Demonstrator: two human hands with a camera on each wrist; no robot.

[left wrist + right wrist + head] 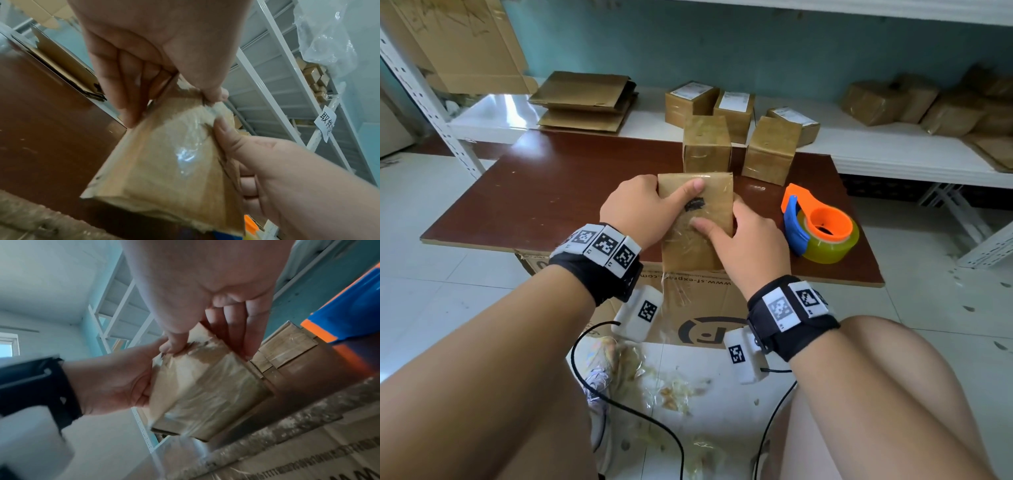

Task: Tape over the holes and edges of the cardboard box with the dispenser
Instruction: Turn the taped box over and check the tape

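Note:
A small cardboard box (697, 219) wrapped in clear tape is held above the near edge of the brown table (544, 202); a dark hole shows in its top face. My left hand (640, 212) grips its left side, thumb on top beside the hole. My right hand (743, 246) grips the right side, thumb pressing the top face. A loose strip of clear tape (671, 301) hangs from the box's near end. The left wrist view shows the taped box (164, 162) pinched by both hands. The orange-and-blue tape dispenser (822, 229) lies on the table to the right, untouched.
Two taped boxes (707, 144) (770, 150) stand on the table behind the held one. More boxes (722, 102) and flattened cardboard (585, 99) sit on the white shelf (893, 150) behind. A large printed carton (702, 308) sits under the table. Tape scraps (674, 390) litter the floor.

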